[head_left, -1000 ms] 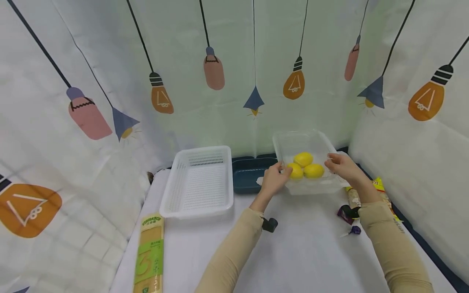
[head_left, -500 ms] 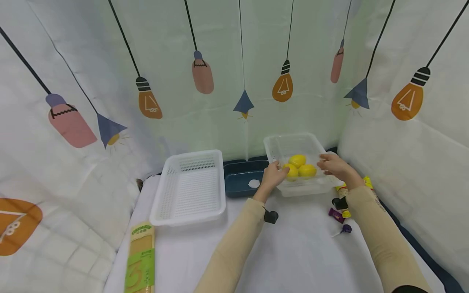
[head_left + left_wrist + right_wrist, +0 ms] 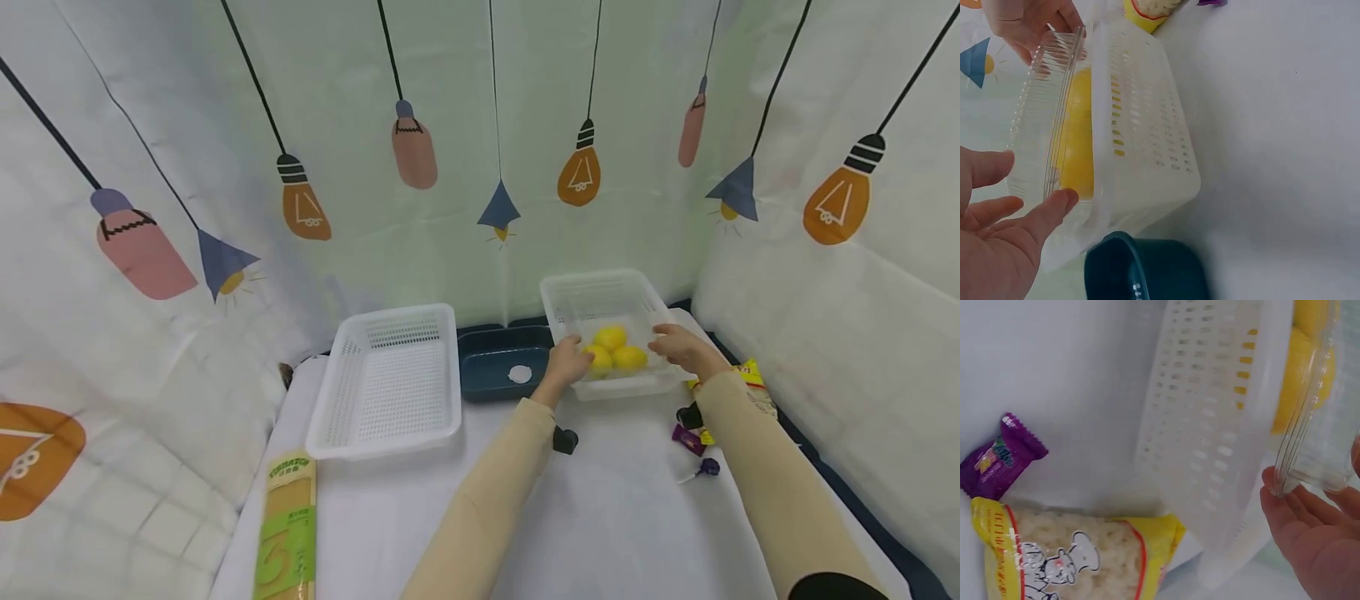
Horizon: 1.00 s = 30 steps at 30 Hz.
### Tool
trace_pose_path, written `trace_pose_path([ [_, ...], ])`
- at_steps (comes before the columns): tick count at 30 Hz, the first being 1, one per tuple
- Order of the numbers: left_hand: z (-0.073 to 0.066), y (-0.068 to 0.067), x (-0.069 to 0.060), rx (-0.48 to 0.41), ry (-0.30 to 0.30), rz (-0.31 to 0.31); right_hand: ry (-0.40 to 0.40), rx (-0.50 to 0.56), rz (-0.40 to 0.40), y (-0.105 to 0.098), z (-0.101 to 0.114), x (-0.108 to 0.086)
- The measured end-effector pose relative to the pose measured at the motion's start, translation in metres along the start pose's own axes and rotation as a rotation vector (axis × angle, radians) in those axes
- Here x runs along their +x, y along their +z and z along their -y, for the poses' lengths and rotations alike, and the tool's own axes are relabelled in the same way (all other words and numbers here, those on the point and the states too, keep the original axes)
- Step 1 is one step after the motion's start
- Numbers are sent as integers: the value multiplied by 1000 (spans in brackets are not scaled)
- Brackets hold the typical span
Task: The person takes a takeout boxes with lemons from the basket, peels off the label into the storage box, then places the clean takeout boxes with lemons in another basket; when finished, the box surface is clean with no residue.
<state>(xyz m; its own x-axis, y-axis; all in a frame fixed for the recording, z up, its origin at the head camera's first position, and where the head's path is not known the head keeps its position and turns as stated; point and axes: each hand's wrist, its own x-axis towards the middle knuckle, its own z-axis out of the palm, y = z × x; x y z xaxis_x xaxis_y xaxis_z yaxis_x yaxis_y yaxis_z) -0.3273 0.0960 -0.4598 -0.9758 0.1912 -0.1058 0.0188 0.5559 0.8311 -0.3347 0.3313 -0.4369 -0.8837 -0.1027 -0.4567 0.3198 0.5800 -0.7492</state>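
Note:
Two lemons (image 3: 611, 337) and a third lemon (image 3: 600, 360) lie in a white slotted basket (image 3: 1147, 112) at the back right. Over them is a clear ribbed plastic container (image 3: 1035, 119), its rim toward the basket's opening. My left hand (image 3: 566, 367) pinches one end of this container between thumb and fingers. At the opposite end, my right hand (image 3: 684, 348) pinches its corner, seen closely in the right wrist view. The container is hard to make out in the head view.
Left of the basket stands a dark teal box (image 3: 487, 358) with a white disc (image 3: 520, 374), then a larger white basket (image 3: 390, 392). A noodle pack (image 3: 288, 525) lies front left. Rightward are a yellow snack bag (image 3: 1079, 556), a purple-wrapped sweet (image 3: 1004, 456) and a lollipop (image 3: 708, 467).
The head view has turned slightly, so the scene sits further left. Both hands stay at the clear container's ends; the left hand has shifted slightly to the right since half a second ago.

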Motion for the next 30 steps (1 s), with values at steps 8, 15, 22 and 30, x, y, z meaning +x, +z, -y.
trace_pose_path([
  [8, 2, 4, 2, 46, -34, 77, -31, -104, -88, 7, -11, 12],
  [15, 0, 10, 1, 85, -10, 140, -45, -165, -123, 12, -21, 17],
  [22, 3, 19, 6, 91, 7, 164, -18, -199, -172, 23, -27, 19],
  [30, -1, 24, 6, 107, -61, 176, -37, -273, -172, 26, -24, 21],
])
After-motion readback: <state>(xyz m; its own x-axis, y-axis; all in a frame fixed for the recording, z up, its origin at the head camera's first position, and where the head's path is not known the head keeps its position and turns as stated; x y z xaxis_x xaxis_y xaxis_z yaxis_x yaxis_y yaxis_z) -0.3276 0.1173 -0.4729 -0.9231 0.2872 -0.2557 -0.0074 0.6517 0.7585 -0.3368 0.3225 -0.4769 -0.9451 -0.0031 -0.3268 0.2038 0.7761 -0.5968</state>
